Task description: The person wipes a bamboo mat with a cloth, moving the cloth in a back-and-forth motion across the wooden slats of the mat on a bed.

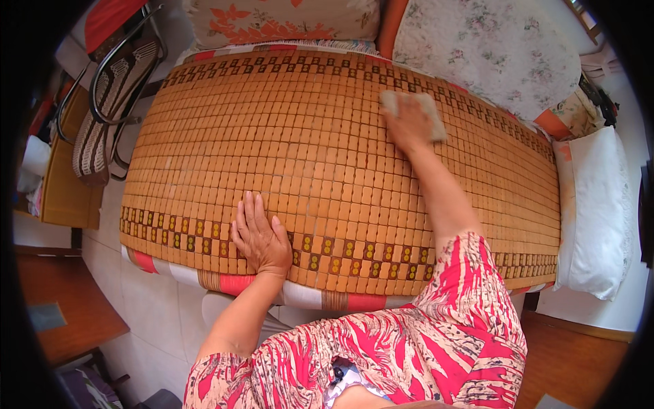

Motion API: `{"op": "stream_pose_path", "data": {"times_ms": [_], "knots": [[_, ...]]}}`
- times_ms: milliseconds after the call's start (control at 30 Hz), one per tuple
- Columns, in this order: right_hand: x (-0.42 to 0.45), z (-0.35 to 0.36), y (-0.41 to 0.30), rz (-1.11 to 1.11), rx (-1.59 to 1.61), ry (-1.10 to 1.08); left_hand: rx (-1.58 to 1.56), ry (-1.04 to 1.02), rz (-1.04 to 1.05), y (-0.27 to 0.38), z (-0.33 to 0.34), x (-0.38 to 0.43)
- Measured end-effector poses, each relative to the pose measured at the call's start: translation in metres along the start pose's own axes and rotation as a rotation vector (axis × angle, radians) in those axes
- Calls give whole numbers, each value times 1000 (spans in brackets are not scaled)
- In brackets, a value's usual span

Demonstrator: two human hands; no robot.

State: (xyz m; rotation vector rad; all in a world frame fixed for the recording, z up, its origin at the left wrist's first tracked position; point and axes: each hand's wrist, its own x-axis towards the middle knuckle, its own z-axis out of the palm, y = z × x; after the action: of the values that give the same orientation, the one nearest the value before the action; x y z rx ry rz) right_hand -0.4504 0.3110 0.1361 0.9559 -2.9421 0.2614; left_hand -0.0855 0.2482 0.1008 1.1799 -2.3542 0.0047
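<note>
A tiled summer sleeping mat (327, 153), tan with bands of dark patterned tiles, covers a bed before me. Under my right hand (411, 120) lies a folded beige cloth (435, 115), pressed against the mat towards its far side; the fingers are spread over the cloth, and its edges show around them. My left hand (261, 237) rests palm down on the mat's near edge, over the dark patterned band, with nothing visible in it. A striped red, white and brown bed cover (301, 295) shows below the near edge of the mat.
A white pillow (595, 214) stands at the right end of the bed. Behind the mat are a floral cushion (286, 23) and a quilted floral cover (485, 46). To the left are a metal-framed chair (110, 87), a wooden cabinet (69, 168) and a brown wooden surface (71, 301).
</note>
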Motion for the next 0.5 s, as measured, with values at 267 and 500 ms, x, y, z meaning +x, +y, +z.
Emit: {"op": "stream_pose_path", "data": {"times_ms": [267, 500], "knots": [[-23, 13, -165, -560, 134, -96, 17, -46, 3, 6, -1, 3], [35, 9, -137, -547, 102, -99, -2, -59, 17, 8, -2, 4]]}}
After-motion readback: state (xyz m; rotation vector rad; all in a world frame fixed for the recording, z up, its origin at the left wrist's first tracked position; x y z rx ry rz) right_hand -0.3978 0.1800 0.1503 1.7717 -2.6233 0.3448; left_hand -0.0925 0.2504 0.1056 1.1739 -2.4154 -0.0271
